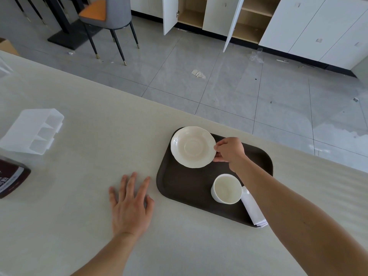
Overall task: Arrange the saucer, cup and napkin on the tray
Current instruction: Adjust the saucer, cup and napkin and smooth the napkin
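Observation:
A dark brown tray [183, 188] lies on the pale table, right of centre. My right hand [231, 149] pinches the right rim of a cream saucer [192, 146], which is over the tray's far left corner; I cannot tell whether it rests on the tray or is just above it. A white cup [227, 189] stands upright on the tray's near part. A folded white napkin [253, 211] lies right of the cup at the tray's near right edge, partly hidden by my forearm. My left hand [130, 204] lies flat on the table, fingers spread, left of the tray.
A clear plastic divided container [33, 131] sits at the table's left. A dark bottle or packet with a label [12, 180] is at the left edge. The table's far edge runs diagonally just behind the tray, with tiled floor, a chair [110, 14] and open cabinets beyond.

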The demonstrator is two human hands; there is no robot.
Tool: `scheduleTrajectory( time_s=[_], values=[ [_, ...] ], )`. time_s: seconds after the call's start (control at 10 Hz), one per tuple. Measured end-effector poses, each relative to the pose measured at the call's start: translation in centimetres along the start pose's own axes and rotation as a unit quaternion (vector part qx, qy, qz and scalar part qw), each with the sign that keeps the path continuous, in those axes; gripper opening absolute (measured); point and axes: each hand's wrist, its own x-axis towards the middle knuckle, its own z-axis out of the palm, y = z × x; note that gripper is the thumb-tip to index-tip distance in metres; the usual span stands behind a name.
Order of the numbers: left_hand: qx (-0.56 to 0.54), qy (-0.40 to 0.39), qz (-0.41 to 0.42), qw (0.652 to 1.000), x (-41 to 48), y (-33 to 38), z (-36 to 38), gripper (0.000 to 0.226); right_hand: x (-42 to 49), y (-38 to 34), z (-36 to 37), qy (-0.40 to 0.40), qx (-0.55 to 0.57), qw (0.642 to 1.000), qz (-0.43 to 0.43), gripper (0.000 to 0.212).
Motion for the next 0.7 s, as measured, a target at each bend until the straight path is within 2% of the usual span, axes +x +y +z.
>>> scheduleTrajectory(
  time_s=[0.3, 0.5, 0.7],
  values=[
    [0.002, -0.001, 0.002, 1.0, 0.1, 0.1, 0.0, 0.056, -0.6, -0.3, 0.0, -0.021, 0.043, 0.998, 0.026, 0.007],
    [0.003, -0.004, 0.004, 1.0, 0.0, 0.1, -0.2, 0.056, -1.0, -0.5, -0.1, -0.073, 0.06, 0.994, 0.055, 0.013],
    [-0.004, -0.008, 0.0, 1.0, 0.0, 0.3, -0.5, 0.057, -1.4, -0.7, -0.4, -0.104, 0.019, 0.994, 0.028, 0.019]
  ],
)
